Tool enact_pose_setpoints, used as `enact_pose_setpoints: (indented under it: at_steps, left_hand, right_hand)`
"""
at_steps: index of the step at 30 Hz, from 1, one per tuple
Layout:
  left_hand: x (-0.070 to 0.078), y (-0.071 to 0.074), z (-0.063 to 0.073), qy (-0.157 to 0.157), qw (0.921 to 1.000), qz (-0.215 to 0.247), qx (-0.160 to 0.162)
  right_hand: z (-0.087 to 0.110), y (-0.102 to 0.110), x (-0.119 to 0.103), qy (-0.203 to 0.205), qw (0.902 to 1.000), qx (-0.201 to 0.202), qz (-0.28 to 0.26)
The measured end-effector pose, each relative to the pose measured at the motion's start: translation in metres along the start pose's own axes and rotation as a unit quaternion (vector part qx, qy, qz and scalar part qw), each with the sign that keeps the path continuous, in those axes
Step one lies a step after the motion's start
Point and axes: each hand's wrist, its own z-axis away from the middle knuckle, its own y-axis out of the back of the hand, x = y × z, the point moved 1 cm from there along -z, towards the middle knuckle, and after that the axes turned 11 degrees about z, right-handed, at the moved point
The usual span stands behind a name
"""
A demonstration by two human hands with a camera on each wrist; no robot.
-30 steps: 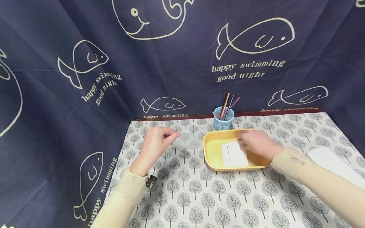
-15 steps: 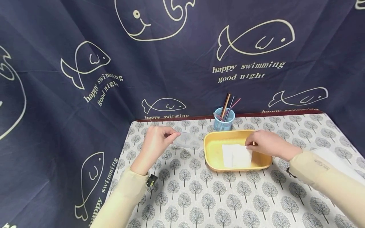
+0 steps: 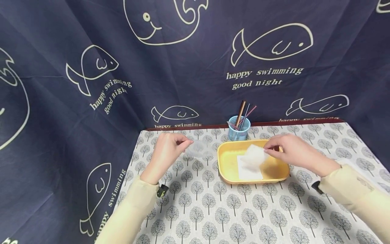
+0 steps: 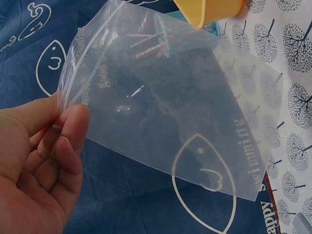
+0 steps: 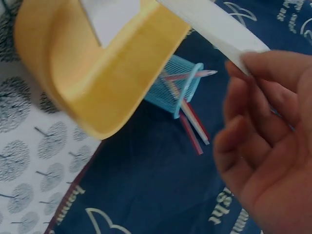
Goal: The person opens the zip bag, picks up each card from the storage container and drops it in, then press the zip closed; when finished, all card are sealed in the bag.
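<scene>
My left hand point(image 3: 169, 150) pinches a clear zip-lock bag point(image 4: 161, 97) at its zip edge, left of the yellow tray point(image 3: 229, 166). The bag hangs out flat and see-through, and nothing shows inside it. Between thumb and fingers, my right hand point(image 3: 294, 152) holds a white sheet point(image 3: 255, 155) by one corner, over the tray's right part. That sheet is tilted and a little blurred. Below it, more white paper point(image 3: 250, 174) lies flat on the tray's floor, partly hidden. In the right wrist view the held sheet point(image 5: 214, 27) appears nearly edge-on.
Behind the tray stands a blue mesh pencil cup point(image 3: 239, 134) with several pencils. A white flat object point(image 3: 365, 174) lies at the right, partly covered by the right sleeve. A navy curtain point(image 3: 182, 81) rises behind the tree-print tablecloth point(image 3: 210, 200).
My right hand has drawn back to the right and lifted the white sheet off the paper in the tray. My left hand stays almost still with the zip-lock bag.
</scene>
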Motion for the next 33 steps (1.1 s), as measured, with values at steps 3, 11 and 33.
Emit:
enact_pose_setpoints:
  at_steps: [3, 11, 33]
  left_hand:
    - [0.000, 0.001, -0.002, -0.003, 1.0000, -0.003, 0.004]
    - [0.000, -0.001, -0.007, -0.001, 1.0000, -0.003, 0.002]
    - [0.006, -0.003, -0.012, 0.005, 1.0000, 0.005, 0.003]
  right_hand:
    - [-0.002, 0.006, -0.009, 0.013, 0.9978, 0.065, 0.012]
    - [-0.009, 0.019, -0.032, 0.047, 0.9773, 0.207, -0.007]
    - [-0.056, 0.006, -0.087, 0.098, 0.9473, 0.279, -0.123]
